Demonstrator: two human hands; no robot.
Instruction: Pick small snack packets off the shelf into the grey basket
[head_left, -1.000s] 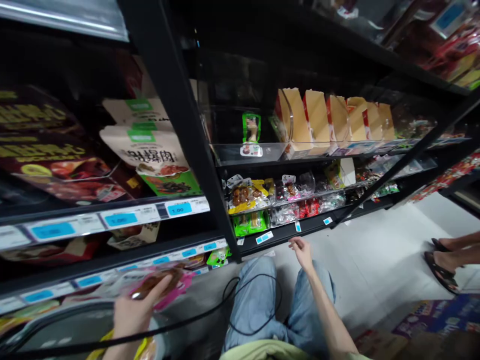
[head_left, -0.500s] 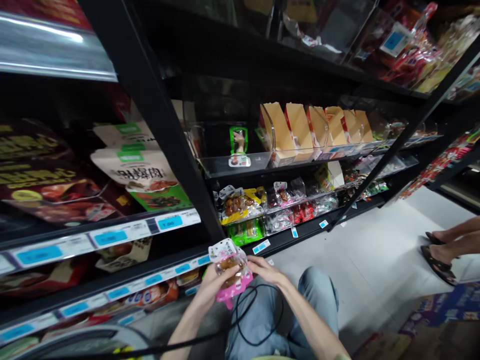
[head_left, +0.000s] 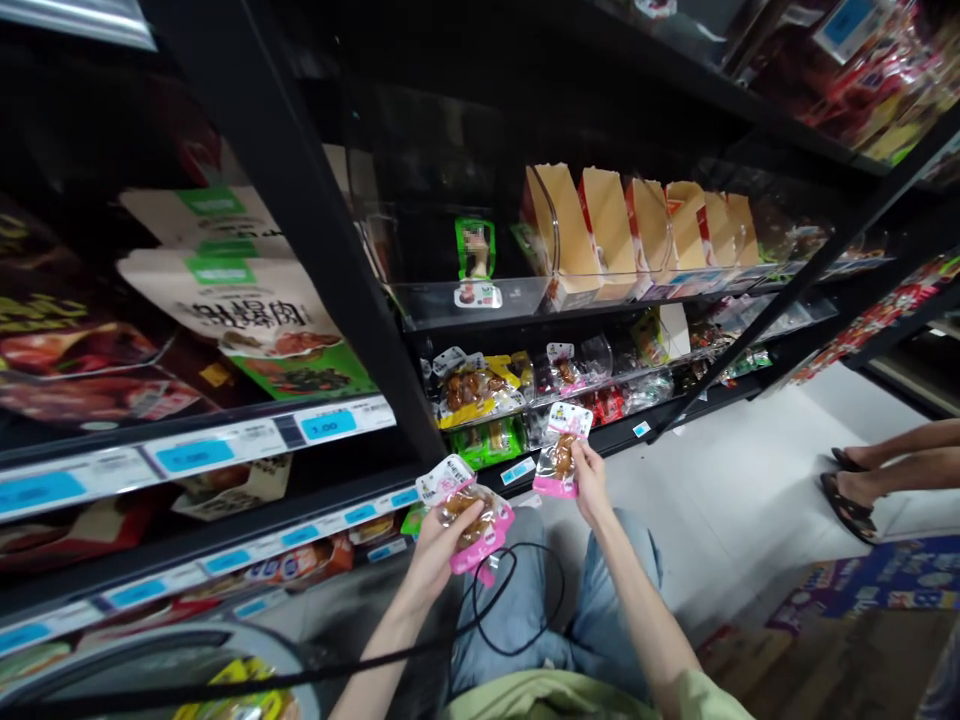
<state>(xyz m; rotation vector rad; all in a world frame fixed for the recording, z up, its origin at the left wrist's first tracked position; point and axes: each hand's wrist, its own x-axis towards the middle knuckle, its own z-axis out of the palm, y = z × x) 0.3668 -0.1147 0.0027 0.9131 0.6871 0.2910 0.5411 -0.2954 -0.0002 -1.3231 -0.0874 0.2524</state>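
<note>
My left hand is closed on pink-and-clear snack packets, a small stack with brown food showing through and white tops. Its thumb presses across the front one. My right hand pinches a single pink snack packet by its right edge, held up before the lower shelf. Beyond the two hands, yellow packets and green packets lie in clear shelf bins. Another pink packet rests in the bin behind my right hand.
Open cardboard boxes line the middle shelf beside a green packet. A black shelf post rises at left. A black cable loops over my knees. A round basket is at lower left. Another person's feet are at right.
My right hand has moved away from the left, up and to the right, with one packet in it. The left hand keeps its packets. The view has shifted slightly.
</note>
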